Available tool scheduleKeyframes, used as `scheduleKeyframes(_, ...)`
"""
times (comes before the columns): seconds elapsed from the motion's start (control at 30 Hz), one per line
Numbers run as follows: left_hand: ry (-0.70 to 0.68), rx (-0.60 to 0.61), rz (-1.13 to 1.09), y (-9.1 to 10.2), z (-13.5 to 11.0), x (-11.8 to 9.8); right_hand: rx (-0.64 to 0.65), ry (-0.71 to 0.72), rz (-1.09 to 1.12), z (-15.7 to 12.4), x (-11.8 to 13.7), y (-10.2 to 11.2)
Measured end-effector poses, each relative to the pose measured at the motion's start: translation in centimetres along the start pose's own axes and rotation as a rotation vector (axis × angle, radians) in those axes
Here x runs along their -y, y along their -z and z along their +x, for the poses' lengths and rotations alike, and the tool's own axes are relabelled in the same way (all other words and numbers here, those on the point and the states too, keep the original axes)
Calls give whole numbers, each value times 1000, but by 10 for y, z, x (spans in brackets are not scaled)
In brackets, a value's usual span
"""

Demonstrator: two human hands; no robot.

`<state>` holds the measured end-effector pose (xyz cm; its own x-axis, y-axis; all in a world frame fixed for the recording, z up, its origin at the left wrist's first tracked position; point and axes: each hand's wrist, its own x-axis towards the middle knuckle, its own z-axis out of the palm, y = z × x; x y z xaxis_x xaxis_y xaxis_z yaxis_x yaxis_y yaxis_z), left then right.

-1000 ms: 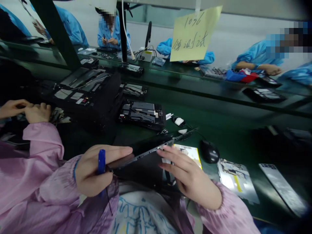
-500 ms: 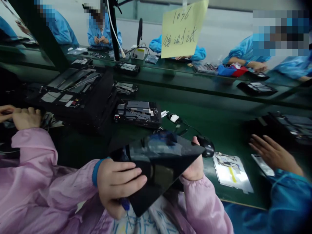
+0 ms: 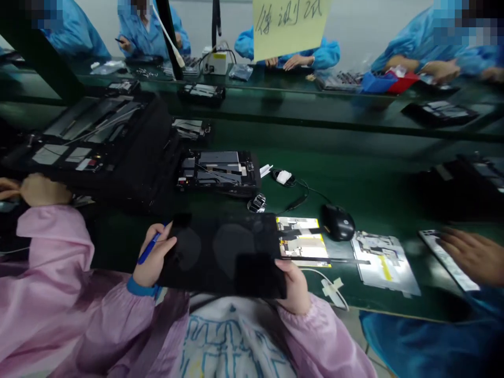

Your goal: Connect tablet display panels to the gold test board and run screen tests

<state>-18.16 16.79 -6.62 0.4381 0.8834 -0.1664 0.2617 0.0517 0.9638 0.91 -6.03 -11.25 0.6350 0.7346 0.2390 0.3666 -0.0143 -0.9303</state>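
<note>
I hold a black tablet [image 3: 224,254] flat in front of me, screen side up, at the near edge of the green bench [image 3: 354,178]. My left hand [image 3: 151,257] grips its left edge and also pinches a blue pen-like tool [image 3: 148,249]. My right hand [image 3: 293,286] grips the tablet's lower right corner, thumb on top. Both sleeves are pink. Just right of the tablet lies an opened back cover with yellow labels [image 3: 303,244].
A black mouse [image 3: 338,222] and another opened cover [image 3: 384,262] lie to the right, with a co-worker's hand [image 3: 472,254] in a blue sleeve on a grey strip. An open tablet chassis [image 3: 218,170] and stacked black trays [image 3: 98,142] sit behind. Another person's hands [image 3: 35,190] work at left.
The tablet has swung from a tilted, raised pose down to lying flat between my hands. My left hand moved to its left edge. The view tipped downward.
</note>
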Motion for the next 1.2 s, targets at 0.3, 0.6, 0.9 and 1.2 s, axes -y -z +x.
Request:
scheduleKeyframes(0.3, -150, 114, 281, 18, 12, 7, -195, -263, 72, 4, -8, 32)
scheduleKeyframes(0.6, -467, 185, 861, -12, 13, -52, -198, -387, 11, 18, -7, 60)
scheduleKeyframes(0.9, -444, 1009, 509, -192, -5, -76, -175, -374, 208, 27, -5, 65)
scheduleKeyframes(1.2, -429, 890, 615, -229, 22, -47, -122, 5, -496, 20, -42, 72)
